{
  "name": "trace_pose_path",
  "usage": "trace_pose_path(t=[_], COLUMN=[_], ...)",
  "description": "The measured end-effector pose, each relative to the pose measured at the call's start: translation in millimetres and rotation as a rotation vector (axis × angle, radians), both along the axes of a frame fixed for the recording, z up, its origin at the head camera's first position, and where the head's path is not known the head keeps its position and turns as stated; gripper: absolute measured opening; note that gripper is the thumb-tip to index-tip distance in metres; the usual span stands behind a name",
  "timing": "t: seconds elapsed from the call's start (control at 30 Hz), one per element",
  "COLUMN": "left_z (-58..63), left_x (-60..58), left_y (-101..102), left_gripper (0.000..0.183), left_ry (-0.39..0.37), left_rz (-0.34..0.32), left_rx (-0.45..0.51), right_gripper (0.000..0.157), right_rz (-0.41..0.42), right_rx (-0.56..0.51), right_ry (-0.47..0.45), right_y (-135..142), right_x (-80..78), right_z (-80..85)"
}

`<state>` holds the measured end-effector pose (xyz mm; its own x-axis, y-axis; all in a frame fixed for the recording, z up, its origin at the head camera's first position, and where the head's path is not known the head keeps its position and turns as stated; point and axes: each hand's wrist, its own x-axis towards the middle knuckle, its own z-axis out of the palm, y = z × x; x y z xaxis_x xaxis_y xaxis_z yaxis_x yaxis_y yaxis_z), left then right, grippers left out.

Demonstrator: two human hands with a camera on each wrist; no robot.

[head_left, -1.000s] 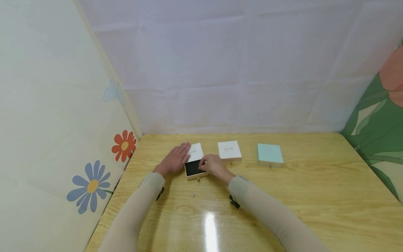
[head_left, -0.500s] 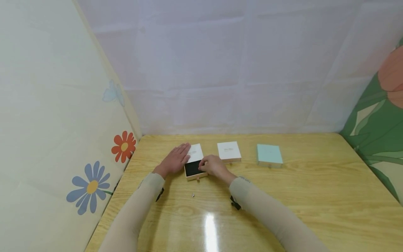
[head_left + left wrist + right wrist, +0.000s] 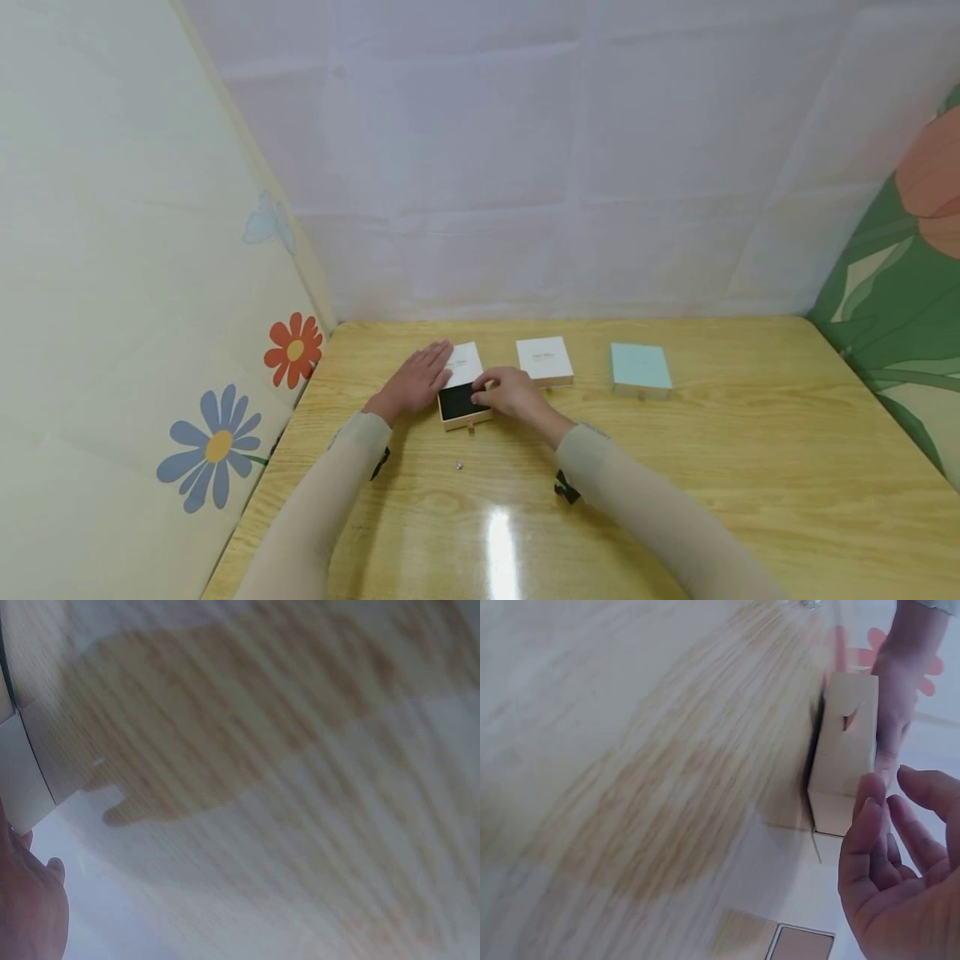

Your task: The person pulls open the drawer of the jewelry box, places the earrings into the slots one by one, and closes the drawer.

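A white drawer box (image 3: pixel 464 364) stands with its black-lined drawer (image 3: pixel 454 402) pulled out toward me. My left hand (image 3: pixel 413 380) lies with its fingers extended over the box's left side and top. Over the drawer's right end is my right hand (image 3: pixel 512 393), thumb and forefinger bent and slightly parted. A tiny bright speck (image 3: pixel 474 402) shows at its fingertips against the black lining. In the right wrist view the thumb (image 3: pixel 868 814) stands apart from the forefinger, beside the drawer front (image 3: pixel 844 742). In front of the drawer a small shiny silvery piece (image 3: pixel 460 466) lies on the table.
Another white box (image 3: pixel 544 360) stands closed to the right, and a mint-green box (image 3: pixel 641 368) farther right. The wooden table (image 3: pixel 712 467) meets a white cloth backdrop (image 3: pixel 457 258) at the back and a flowered panel (image 3: pixel 97 333) on the left.
My right hand's thumb and forefinger have parted a little and its wrist has shifted slightly right. A bright speck now shows at the fingertips. The left hand stays put.
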<state>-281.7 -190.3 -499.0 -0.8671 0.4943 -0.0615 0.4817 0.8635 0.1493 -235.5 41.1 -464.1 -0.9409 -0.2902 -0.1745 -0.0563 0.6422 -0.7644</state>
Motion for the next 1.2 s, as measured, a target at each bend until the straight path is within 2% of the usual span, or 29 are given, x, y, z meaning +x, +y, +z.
trace_pose_path(t=[0.2, 0.37, 0.57, 0.77, 1.2], left_z=[-0.7, 0.1, 0.1, -1.4, -0.8], left_x=[-0.3, 0.0, 1.2, 0.9, 0.1], left_y=[0, 0, 0, -1, -1], left_gripper=[0.062, 0.062, 0.062, 0.062, 0.062], left_ry=[0.011, 0.015, 0.013, 0.018, 0.016], left_rz=[-0.004, 0.002, 0.004, 0.006, 0.000], left_rx=[0.006, -0.004, -0.014, -0.016, -0.012], right_gripper=[0.030, 0.031, 0.033, 0.035, 0.041], right_rz=[-0.002, 0.043, 0.147, 0.217, 0.286], right_rx=[-0.170, -0.222, -0.167, -0.163, -0.029], right_ry=[-0.084, -0.090, -0.037, -0.035, -0.008], right_y=[6, 8, 9, 10, 5], right_x=[12.3, 20.9, 31.5, 42.2, 50.4], right_z=[4.9, 2.2, 0.5, -2.9, -12.6])
